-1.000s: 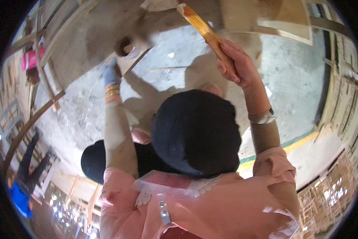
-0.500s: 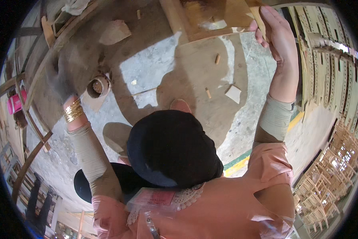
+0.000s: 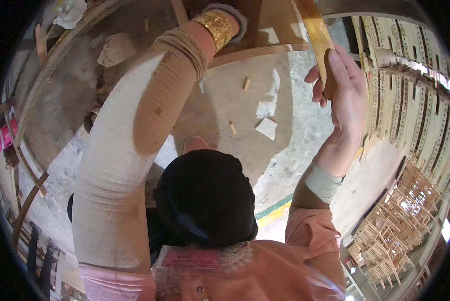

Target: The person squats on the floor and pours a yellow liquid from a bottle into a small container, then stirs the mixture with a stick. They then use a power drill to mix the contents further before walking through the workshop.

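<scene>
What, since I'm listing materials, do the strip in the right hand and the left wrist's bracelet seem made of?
The strip: probably wood, perhaps varnished; its amber face shows lengthwise streaks and slight sheen.
The bracelet: likely polished metal, given its golden glints; possibly plated.

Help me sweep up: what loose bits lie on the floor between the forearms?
On the floor, two small tan pegs and a pale flat piece; whatever the left forearm covers can't be seen.
</scene>
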Motion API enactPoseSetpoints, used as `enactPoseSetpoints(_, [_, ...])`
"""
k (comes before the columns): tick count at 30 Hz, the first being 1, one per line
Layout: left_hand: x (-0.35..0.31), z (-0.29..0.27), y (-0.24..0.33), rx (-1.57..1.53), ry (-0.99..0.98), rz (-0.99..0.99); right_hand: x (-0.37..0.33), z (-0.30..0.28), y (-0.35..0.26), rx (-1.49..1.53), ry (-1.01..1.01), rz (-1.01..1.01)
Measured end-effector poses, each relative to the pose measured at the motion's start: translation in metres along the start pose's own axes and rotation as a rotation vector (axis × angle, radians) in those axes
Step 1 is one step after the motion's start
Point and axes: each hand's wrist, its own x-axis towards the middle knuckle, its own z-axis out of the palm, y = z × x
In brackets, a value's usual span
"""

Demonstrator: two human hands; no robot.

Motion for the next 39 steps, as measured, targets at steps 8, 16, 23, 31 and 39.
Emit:
enactPoseSetpoints(8, [0.032, -0.007, -0.052, -0.136, 0.155, 0.171, -0.022, -0.029, 0.005, -0.009, 0.039, 0.051])
enactPoseSetpoints(16, [-0.013, -0.025, -0.076, -0.775, 0.348, 0.139, -0.006, -0.008, -0.008, -0.140, -0.222, 0.128])
enactPoseSetpoints(23, [-0.054, -0.033, -0.070, -1.089, 0.427, 0.218, 0.018, 0.016, 0.001, -0.121, -0.305, 0.152])
enactPoseSetpoints(31, [-0.076, -0.024, -0.045, -0.836, 0.955, 0.243, 0.019, 0.050, 0.025, 0.263, -0.225, 0.076])
enactPoseSetpoints(39, [-0.107, -0.008, -0.015, -1.086, 1.096, 0.093, 0.005, 0.070, 0.034, 0.633, -0.286, 0.115])
